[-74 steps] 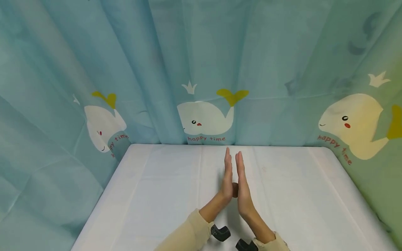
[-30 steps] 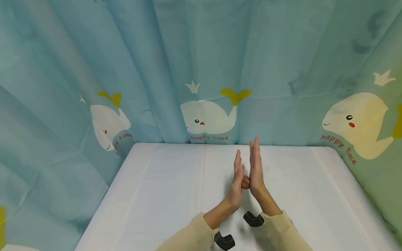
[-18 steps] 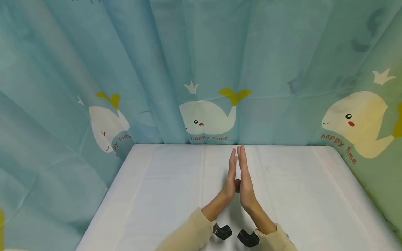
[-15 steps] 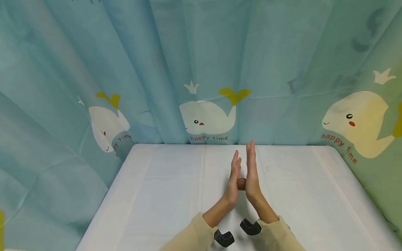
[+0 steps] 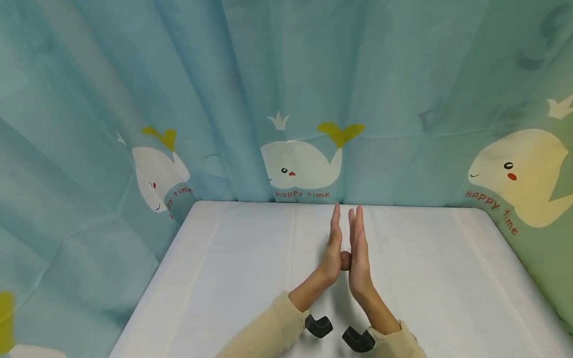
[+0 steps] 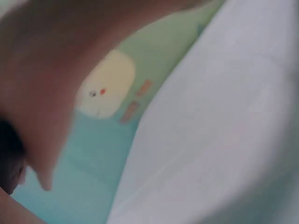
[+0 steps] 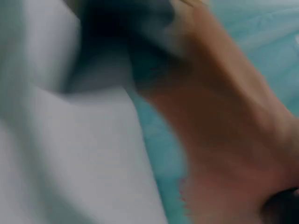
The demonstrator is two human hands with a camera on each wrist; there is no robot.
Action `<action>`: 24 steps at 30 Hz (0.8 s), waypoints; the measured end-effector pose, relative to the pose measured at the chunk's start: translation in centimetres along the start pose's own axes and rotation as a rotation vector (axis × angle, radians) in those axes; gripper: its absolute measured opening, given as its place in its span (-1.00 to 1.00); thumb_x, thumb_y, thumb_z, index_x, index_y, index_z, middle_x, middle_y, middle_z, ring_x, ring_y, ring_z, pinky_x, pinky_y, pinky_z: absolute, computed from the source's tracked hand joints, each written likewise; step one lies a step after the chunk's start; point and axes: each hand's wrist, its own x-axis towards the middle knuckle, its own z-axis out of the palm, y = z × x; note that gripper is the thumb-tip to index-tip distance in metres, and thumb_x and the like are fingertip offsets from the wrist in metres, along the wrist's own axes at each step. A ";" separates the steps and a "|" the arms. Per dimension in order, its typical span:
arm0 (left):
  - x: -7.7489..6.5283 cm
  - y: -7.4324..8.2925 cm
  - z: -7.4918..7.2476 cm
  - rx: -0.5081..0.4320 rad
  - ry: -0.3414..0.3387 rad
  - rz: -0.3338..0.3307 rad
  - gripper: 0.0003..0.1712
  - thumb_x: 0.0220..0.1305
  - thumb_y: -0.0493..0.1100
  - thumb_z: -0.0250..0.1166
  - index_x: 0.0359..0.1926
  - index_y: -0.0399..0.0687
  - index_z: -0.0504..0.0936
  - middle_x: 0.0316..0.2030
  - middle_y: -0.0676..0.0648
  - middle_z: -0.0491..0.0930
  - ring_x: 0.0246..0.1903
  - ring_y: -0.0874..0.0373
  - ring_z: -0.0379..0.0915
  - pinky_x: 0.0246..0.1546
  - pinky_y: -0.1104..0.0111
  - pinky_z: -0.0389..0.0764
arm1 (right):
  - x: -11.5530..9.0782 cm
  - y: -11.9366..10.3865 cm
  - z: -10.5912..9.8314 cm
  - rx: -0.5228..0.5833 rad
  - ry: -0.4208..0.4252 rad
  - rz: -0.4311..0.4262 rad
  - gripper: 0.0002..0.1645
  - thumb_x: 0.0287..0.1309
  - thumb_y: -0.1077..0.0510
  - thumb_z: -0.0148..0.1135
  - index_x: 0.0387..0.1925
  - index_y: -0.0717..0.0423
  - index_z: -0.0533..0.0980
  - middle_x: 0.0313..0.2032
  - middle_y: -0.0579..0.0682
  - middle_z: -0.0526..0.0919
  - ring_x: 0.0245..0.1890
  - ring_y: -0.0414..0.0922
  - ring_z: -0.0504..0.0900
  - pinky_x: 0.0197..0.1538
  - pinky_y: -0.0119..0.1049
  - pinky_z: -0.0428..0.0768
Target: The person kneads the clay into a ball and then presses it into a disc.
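Observation:
In the head view a small brown rounded lump (image 5: 345, 261) sits between my two upright palms, above the white table. Its exact kind is hard to tell. My left hand (image 5: 331, 256) presses on it from the left with straight fingers pointing away from me. From the other side my right hand (image 5: 359, 263) presses it with a flat palm, its fingers also straight. The fingertips of the two hands stand slightly apart. Both wrist views are blurred; a dark rounded shape (image 6: 9, 158) shows by the left palm, and another dark shape (image 7: 282, 207) by the right one.
The white table (image 5: 241, 278) extends below and around the hands. Behind it hangs a blue-green curtain (image 5: 394, 99) printed with whales. Black wrist-worn pieces (image 5: 319, 326) stick out from both beige sleeves (image 5: 273, 328).
The palms have slid back and forth against each other with the lump between them. Since half a second ago the left hand has moved forward and the right hand back.

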 end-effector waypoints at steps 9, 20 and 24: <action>-0.6 0.9 0.7 -0.119 0.034 -0.033 -0.29 0.65 0.21 -0.55 0.67 0.17 -0.36 0.64 -0.01 -0.32 0.60 0.07 -0.36 0.54 -0.02 -0.23 | 0.7 2.0 -1.3 -0.111 0.041 0.078 -0.35 0.63 -0.18 -0.68 0.63 -0.42 -0.37 0.63 -0.19 -0.34 0.61 -0.15 -0.37 0.53 0.15 -0.38; -1.0 -0.2 0.9 -0.149 0.002 -0.077 -0.26 0.61 0.28 -0.56 0.67 0.23 -0.35 0.64 -0.10 -0.31 0.49 -0.07 -0.05 0.29 0.23 0.23 | 1.1 -1.5 -0.3 -0.167 0.026 -0.062 -0.36 0.64 -0.18 -0.61 0.63 -0.48 -0.34 0.63 -0.28 -0.26 0.60 -0.20 -0.36 0.52 0.07 -0.33; -1.0 1.8 1.0 -0.191 0.001 -0.033 -0.25 0.60 0.32 -0.52 0.66 0.29 -0.34 0.64 -0.09 -0.28 0.56 -0.11 -0.16 0.37 0.11 0.21 | 1.5 0.1 -1.1 -0.159 0.037 -0.035 -0.35 0.64 -0.13 -0.67 0.64 -0.36 -0.38 0.63 -0.21 -0.36 0.60 -0.20 -0.38 0.53 0.09 -0.37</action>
